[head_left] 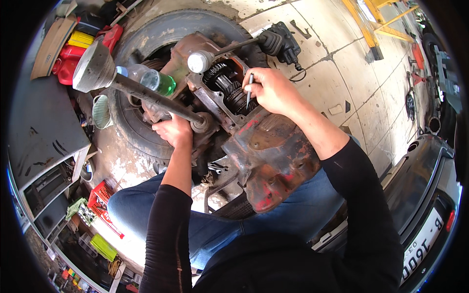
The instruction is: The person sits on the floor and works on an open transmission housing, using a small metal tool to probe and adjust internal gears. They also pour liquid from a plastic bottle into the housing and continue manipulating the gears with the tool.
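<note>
A rusty gearbox housing [273,151] stands between my knees, its top open with toothed gears [228,88] inside. In my right hand [273,90] is a slim grey pointed metal rod [249,92], pinched upright with its tip down over the gears. My left hand [175,131] is curled against the underside of a long metal shaft [146,97], some fingers hidden beneath it. The shaft has a wide cup-shaped end at upper left and meets a round joint near my wrist. A gear lever with a white round knob [199,62] reaches across the opening's far side.
A large tyre [137,44] lies behind the gearbox, with a green-tinted plastic bottle [159,82] near the shaft. A black lever base [281,41] rests on the tiles. Red jerrycans [71,63] and a red basket [102,200] are at left, a dark car [425,166] at right.
</note>
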Demonstrator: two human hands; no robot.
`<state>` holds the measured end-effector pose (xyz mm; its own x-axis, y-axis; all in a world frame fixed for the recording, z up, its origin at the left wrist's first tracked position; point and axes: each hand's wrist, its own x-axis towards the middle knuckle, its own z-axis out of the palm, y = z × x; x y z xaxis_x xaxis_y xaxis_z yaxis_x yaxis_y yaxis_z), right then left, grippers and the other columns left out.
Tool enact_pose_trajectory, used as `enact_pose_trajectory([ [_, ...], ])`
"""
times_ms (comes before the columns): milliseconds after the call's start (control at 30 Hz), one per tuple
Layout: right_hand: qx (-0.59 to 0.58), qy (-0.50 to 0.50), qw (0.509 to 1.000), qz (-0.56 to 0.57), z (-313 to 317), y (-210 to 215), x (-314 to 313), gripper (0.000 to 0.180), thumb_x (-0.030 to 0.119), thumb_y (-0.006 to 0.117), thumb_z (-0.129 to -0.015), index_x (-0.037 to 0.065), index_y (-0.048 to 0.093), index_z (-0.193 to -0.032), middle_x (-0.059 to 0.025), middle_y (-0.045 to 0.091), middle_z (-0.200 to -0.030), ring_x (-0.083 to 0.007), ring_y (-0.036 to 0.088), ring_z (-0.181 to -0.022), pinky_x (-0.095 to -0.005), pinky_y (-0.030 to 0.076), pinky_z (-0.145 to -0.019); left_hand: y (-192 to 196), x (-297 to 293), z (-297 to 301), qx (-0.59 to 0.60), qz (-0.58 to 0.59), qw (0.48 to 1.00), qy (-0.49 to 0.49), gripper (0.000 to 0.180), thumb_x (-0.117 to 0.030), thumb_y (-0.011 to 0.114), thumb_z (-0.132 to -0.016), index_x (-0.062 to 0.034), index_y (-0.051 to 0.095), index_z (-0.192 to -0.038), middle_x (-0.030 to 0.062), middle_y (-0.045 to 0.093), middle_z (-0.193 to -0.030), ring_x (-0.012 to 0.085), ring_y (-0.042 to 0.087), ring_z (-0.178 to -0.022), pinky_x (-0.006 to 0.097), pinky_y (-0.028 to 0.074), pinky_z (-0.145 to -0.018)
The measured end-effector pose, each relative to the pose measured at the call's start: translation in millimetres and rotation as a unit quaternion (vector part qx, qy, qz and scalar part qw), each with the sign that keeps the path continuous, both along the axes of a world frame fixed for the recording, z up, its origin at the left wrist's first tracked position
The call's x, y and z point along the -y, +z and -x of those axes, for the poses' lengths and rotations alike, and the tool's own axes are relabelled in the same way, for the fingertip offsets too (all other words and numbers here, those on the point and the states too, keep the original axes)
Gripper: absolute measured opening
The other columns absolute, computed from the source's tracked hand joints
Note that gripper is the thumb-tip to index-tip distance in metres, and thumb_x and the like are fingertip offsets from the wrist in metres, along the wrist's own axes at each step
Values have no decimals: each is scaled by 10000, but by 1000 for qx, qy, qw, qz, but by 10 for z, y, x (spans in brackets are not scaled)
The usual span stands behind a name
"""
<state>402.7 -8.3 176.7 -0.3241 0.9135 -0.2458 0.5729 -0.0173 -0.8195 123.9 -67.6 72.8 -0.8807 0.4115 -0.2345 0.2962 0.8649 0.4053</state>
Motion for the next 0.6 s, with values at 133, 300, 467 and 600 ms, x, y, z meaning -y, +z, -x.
enact_pose_trajectory([
  [133, 61, 11, 994, -89, 22, 229, -48, 29, 27, 660, -973, 20, 664, -1001, -111, 727, -834, -213, 711, -766, -355, 526, -706, 12, 3, 23, 2, 2, 1000, 13, 1004, -762, 664, -860, 126, 422, -1262, 368, 614, -1265, 494, 605, -1243, 528, 488, -1072],
  [300, 44, -1, 999, -6, 59, 151, -14, 24, 27, 648, -984, 24, 660, -1005, -105, 732, -847, -210, 713, -772, -353, 532, -718, 42, 6, -38, 24, 1, 1000, -6, 972, -708, 569, -939, 145, 347, -1348, 389, 502, -1340, 509, 515, -1295, 549, 431, -1109],
  [467, -65, -17, 994, 84, -23, 19, -14, 35, 10, 644, -983, 14, 655, -1015, -108, 733, -846, -210, 718, -796, -339, 546, -743, -25, 29, -27, 27, -5, 999, -21, 982, -703, 553, -950, 163, 343, -1361, 390, 493, -1340, 521, 499, -1289, 548, 401, -1128],
  [600, 115, 37, 992, -40, 110, 270, -60, 31, -20, 608, -1001, -10, 626, -1025, -82, 736, -874, -163, 715, -810, -308, 572, -785, 3, 53, 8, 20, -7, 1000, -23, 1002, -696, 550, -954, 182, 335, -1388, 391, 479, -1361, 521, 497, -1295, 553, 393, -1134],
])
